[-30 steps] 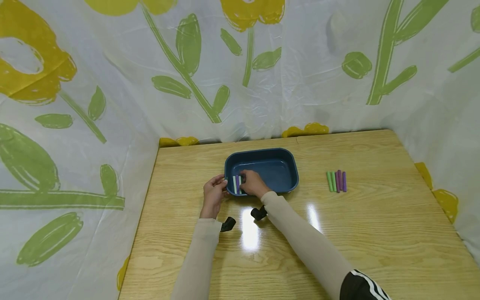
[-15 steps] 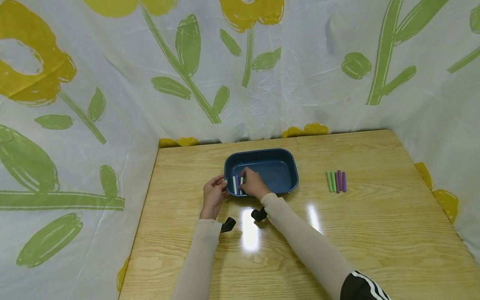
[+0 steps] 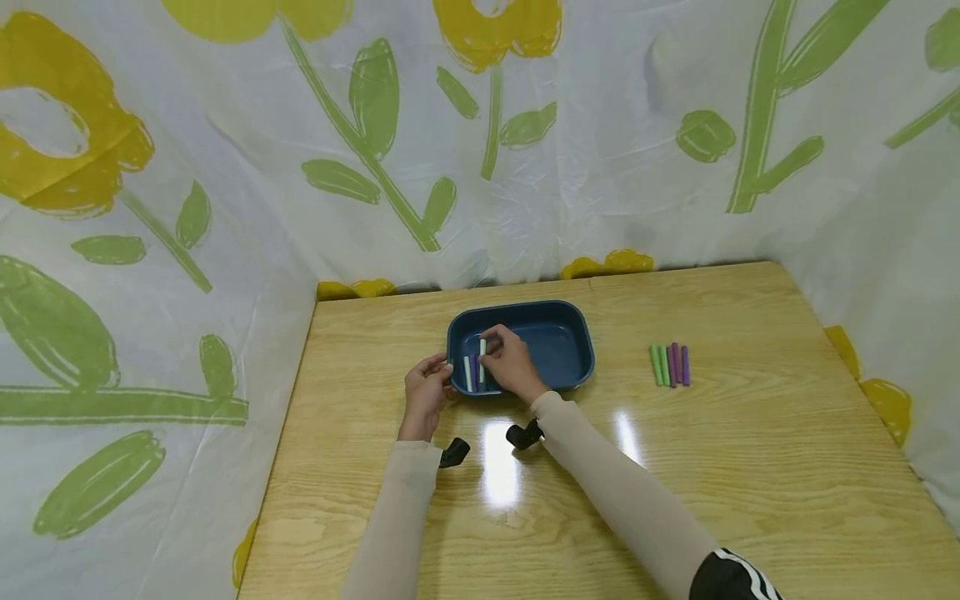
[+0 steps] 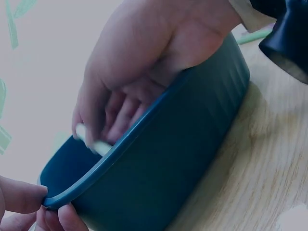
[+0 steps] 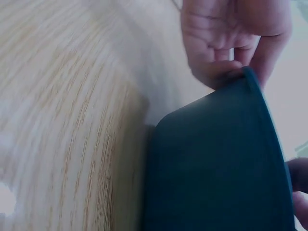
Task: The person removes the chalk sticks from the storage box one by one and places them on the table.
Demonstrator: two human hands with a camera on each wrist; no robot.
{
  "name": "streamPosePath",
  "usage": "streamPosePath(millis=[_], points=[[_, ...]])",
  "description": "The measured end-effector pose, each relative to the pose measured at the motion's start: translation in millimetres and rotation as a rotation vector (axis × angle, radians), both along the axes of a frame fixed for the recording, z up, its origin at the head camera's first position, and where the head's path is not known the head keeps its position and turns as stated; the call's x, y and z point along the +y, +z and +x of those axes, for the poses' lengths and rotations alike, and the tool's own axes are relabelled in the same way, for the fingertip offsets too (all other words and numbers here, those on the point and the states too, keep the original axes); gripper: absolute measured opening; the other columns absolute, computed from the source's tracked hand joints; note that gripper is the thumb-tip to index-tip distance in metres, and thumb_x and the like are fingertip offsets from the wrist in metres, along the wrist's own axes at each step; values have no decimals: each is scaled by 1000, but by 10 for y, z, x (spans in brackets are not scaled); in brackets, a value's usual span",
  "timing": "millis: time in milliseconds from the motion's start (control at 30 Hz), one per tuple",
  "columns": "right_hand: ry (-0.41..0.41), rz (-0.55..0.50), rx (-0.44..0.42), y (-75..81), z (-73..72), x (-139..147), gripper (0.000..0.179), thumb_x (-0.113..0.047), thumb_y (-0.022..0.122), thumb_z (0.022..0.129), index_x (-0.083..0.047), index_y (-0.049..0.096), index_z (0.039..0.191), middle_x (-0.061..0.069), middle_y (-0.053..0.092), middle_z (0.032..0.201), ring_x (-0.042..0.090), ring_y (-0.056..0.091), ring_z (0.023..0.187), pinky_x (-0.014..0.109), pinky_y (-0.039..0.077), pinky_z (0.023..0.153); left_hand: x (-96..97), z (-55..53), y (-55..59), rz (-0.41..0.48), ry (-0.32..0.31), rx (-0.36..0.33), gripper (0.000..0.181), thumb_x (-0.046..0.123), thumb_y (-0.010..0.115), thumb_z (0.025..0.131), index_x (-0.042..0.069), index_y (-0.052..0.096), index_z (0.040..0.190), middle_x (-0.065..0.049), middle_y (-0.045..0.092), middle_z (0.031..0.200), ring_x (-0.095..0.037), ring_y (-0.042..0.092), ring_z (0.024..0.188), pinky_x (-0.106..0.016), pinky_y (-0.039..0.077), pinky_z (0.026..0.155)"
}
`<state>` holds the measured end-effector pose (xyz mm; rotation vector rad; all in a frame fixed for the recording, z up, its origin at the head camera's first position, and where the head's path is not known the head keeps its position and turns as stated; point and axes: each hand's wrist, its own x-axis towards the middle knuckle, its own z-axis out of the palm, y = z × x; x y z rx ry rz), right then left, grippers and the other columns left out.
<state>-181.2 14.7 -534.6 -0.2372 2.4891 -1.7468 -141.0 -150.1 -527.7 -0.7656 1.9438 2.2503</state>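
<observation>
A dark blue rectangular tub (image 3: 558, 337) stands toward the back of the table. My left hand (image 3: 426, 393) pinches its left rim, thumb on the inner side and fingers outside, as the left wrist view shows. Inside the tub, my right hand (image 3: 513, 360) pinches a white chalk stick (image 3: 483, 348) between thumb and fingertips; in the left wrist view the chalk (image 4: 96, 142) pokes up over the near wall. Left of it, a white chalk stick (image 3: 468, 373) and a purple chalk stick (image 3: 474, 372) lie side by side at the tub's left end. The tub wall hides the right fingertips in the right wrist view.
Right of the tub, two green chalk sticks (image 3: 660, 365) and several purple ones (image 3: 679, 365) lie in a row on the wooden table (image 3: 757, 467). A white cloth with flower print (image 3: 615, 183) hangs behind and at both sides.
My right hand has moved slightly back and up, bringing the white chalk stick farther back than the two beside it. My left hand keeps its place on the rim.
</observation>
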Motion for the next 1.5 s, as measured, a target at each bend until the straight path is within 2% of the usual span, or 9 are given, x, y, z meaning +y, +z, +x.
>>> streamPosePath(millis=[133, 333, 467, 633, 833, 1000, 1133, 1267, 1500], points=[[-61, -118, 60, 42, 35, 58, 31, 8, 72, 95, 5, 66, 125, 20, 68, 99, 33, 70, 81, 36, 56, 69, 1, 6, -7, 0, 14, 1, 31, -2, 60, 104, -6, 64, 135, -6, 57, 102, -17, 62, 81, -23, 53, 63], [-104, -173, 80, 155, 55, 232, 33, 7, 73, 95, 5, 66, 128, 21, 68, 103, 29, 69, 81, 29, 55, 69, 4, 23, 14, -17, 30, 16, 30, -3, 60, 104, -6, 65, 134, -7, 57, 103, -15, 62, 79, -23, 54, 64], [-134, -210, 64, 198, 72, 431, 35, 8, 71, 96, 5, 66, 130, 22, 68, 106, 21, 69, 81, 27, 59, 72, 6, 17, 20, -22, 26, 14, 30, -3, 61, 104, -5, 65, 133, -7, 56, 103, -14, 61, 77, -23, 54, 65], [-202, -240, 64, 223, 119, 754, 36, 10, 69, 97, 6, 64, 133, 25, 65, 110, 8, 64, 79, 21, 58, 73, 22, 8, 16, -20, 23, 16, 31, -3, 61, 104, -5, 65, 134, -7, 57, 103, -13, 62, 76, -23, 54, 64], [-286, -272, 52, 254, 210, 1176, 37, 9, 66, 99, 6, 62, 136, 27, 62, 114, 3, 63, 81, 16, 55, 73, 27, 4, 17, -25, 19, 9, 31, -1, 61, 104, -4, 66, 135, -8, 57, 106, -13, 61, 78, -23, 53, 66], [-335, -271, 44, 213, 311, 1498, 38, 7, 66, 100, 6, 60, 137, 26, 60, 118, 2, 64, 83, 18, 57, 75, 14, 14, 1, -30, 12, 3, 30, 0, 61, 105, -3, 66, 135, -9, 58, 108, -15, 62, 81, -25, 55, 68], [-355, -224, 32, 149, 386, 1724, 40, 4, 67, 101, 6, 58, 140, 20, 60, 119, 1, 64, 85, 20, 58, 76, 0, 30, -4, -19, 12, 6, 31, 0, 61, 105, -3, 65, 136, -9, 59, 108, -16, 63, 82, -24, 55, 68], [-373, -185, 37, 100, 460, 1928, 41, 2, 65, 102, 7, 56, 141, 12, 61, 116, 0, 64, 85, 20, 59, 76, -5, 38, -11, -14, 10, 9, 32, 0, 61, 105, -4, 65, 137, -8, 59, 108, -16, 63, 83, -23, 54, 67], [-400, -158, 35, 29, 585, 2243, 42, 1, 63, 104, 10, 52, 144, 10, 60, 117, -2, 64, 88, 16, 58, 78, 5, 38, -4, -15, 15, 2, 32, -1, 62, 104, -3, 65, 136, -7, 59, 106, -17, 62, 84, -23, 54, 66]])
